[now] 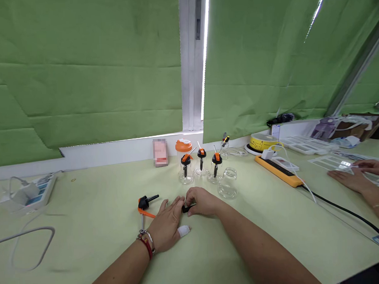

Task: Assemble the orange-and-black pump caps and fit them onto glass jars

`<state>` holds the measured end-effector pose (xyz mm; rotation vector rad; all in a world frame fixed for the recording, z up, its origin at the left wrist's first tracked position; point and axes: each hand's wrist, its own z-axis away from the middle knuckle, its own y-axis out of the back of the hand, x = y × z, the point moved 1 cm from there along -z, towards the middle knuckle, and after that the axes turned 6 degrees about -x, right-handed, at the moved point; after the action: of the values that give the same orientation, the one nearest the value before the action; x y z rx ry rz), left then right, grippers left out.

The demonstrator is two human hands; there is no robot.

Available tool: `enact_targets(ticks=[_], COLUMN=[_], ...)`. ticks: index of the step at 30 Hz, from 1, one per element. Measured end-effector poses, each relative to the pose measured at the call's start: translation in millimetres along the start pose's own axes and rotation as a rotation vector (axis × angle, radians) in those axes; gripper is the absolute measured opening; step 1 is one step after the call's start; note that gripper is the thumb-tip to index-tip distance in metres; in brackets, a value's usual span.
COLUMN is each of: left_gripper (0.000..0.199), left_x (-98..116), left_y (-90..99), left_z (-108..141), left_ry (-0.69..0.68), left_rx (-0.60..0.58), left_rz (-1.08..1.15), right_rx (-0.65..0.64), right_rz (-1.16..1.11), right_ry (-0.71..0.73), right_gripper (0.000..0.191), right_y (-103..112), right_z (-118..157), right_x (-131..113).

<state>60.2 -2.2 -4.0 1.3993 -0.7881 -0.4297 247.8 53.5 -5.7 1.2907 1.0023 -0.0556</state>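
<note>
My left hand (167, 225) lies flat on the table with its fingers spread, over part of an orange strip (146, 213). A black cap with a spout (144, 202) rests beside it on the left. Against its fingertips, my right hand (200, 201) pinches a small black piece (186, 209) low over the table. Beyond the hands stand three clear bottles (186, 178) with black and orange tops and metal straws. An open glass jar (227, 184) without a lid stands just right of them.
Behind the bottles is an orange-lidded cup (183, 145). A yellow power strip (279, 171) with cables lies right, a white one (38, 193) left. At far right, another person's hands (354, 179) rest on clear sheets. A yellow container (261, 142) stands at the back.
</note>
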Motion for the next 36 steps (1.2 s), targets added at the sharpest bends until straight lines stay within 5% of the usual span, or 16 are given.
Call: enact_targets(ticks=[6, 12, 20, 22, 28, 36], left_gripper=[0.054, 0.04, 0.061, 0.053, 0.029, 0.047], left_x=[-5, -32, -66, -70, -79, -60], left_y=[6.6, 24.5, 26.3, 25.5, 26.7, 32.5], left_z=[10, 22, 29, 29, 30, 34], left_ry=[0.018, 0.424, 0.829, 0.881, 0.87, 0.603], left_rx=[0.216, 0.521, 0.383, 0.336, 0.268, 0.282], left_rz=[-0.136, -0.245, 0.012, 0.05, 0.133, 0.42], right_rx=[0.065, 0.08, 0.108, 0.108, 0.109, 0.215], right_rz=[-0.033, -0.04, -0.05, -0.056, -0.074, -0.12], right_ry=[-0.07, -0.068, -0.069, -0.071, -0.069, -0.062], right_gripper=[0.044, 0.036, 0.029, 0.03, 0.036, 0.029], right_y=[-6, -9, -9, -9, -8, -4], right_z=[-2, -8, -10, -10, -8, -2], right_x=[-4, 1, 7, 8, 10, -2])
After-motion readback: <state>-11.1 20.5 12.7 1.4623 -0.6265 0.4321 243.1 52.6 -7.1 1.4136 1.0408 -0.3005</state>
